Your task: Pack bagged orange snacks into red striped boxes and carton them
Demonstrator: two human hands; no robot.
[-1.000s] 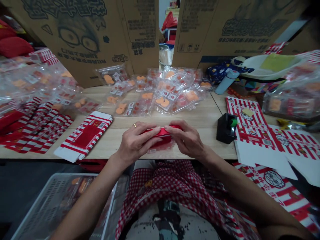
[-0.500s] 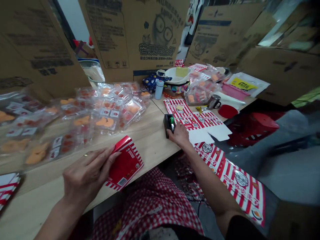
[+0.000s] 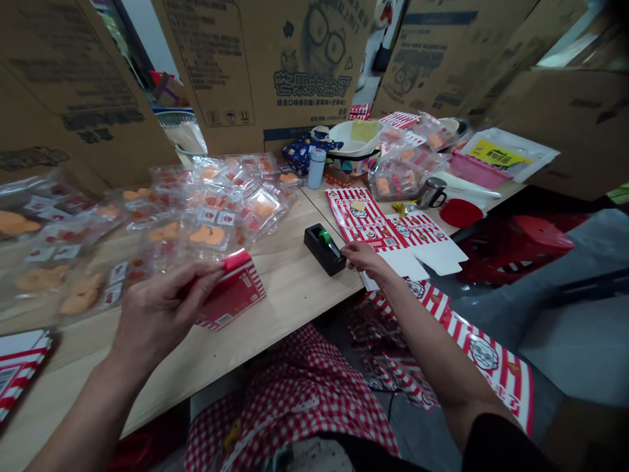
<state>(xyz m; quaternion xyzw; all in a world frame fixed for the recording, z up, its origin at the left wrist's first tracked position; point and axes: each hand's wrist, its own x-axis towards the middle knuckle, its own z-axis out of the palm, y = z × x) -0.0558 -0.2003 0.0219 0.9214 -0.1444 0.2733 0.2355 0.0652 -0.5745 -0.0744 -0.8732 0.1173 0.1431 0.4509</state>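
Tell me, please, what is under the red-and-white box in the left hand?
The box in the left hand sits over the wooden table; bare wood shows beside it, with plastic packets just past it. The patch directly beneath it is hidden.

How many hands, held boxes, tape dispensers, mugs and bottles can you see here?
Hands: 2 (left hand, right hand)
Held boxes: 1 (red striped box)
Tape dispensers: 1 (black tape dispenser)
Mugs: 1 (steel mug)
Bottles: 1 (blue bottle)
Total: 6
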